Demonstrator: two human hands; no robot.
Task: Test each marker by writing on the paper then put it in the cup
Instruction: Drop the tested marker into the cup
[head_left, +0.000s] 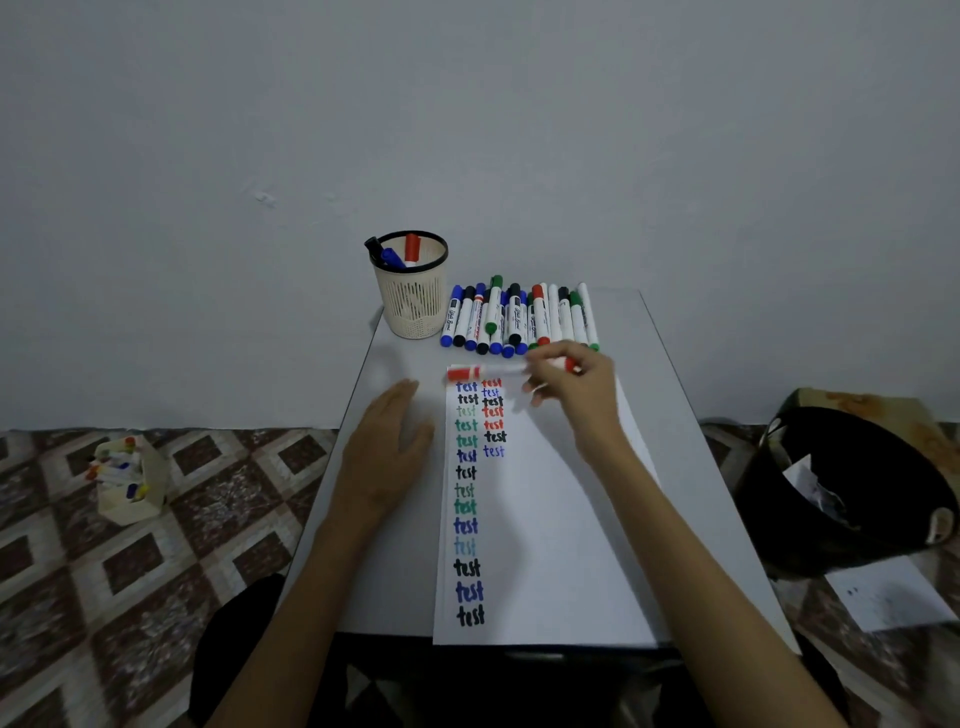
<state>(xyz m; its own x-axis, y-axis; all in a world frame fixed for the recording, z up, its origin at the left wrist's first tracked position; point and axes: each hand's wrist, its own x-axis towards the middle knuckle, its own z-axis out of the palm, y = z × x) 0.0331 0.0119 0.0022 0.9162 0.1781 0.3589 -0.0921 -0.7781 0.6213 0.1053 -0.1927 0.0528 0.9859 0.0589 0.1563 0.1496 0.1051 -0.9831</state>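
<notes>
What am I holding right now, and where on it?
The right hand grips a red marker near its back end; the left hand lies flat, holding nothing.

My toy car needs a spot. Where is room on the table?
Free: the table strip right of the paper, and the paper's blank right half beside the written words. Crowded: the back edge, with the cup and marker row.

There is one table (660, 415) here, with one sheet of paper (545, 545) on it and a second sheet (883, 597) on the floor. One cup (413, 306) shows three markers. One holder (132, 483) on the floor has several, too small to count. One red marker (467, 372) sits apart from a pile (519, 322) of about fourteen, which overlap. "Test" is written fourteen times in the left column (466, 526) and seven in the right column (493, 418). There is one black bin (831, 467).
</notes>
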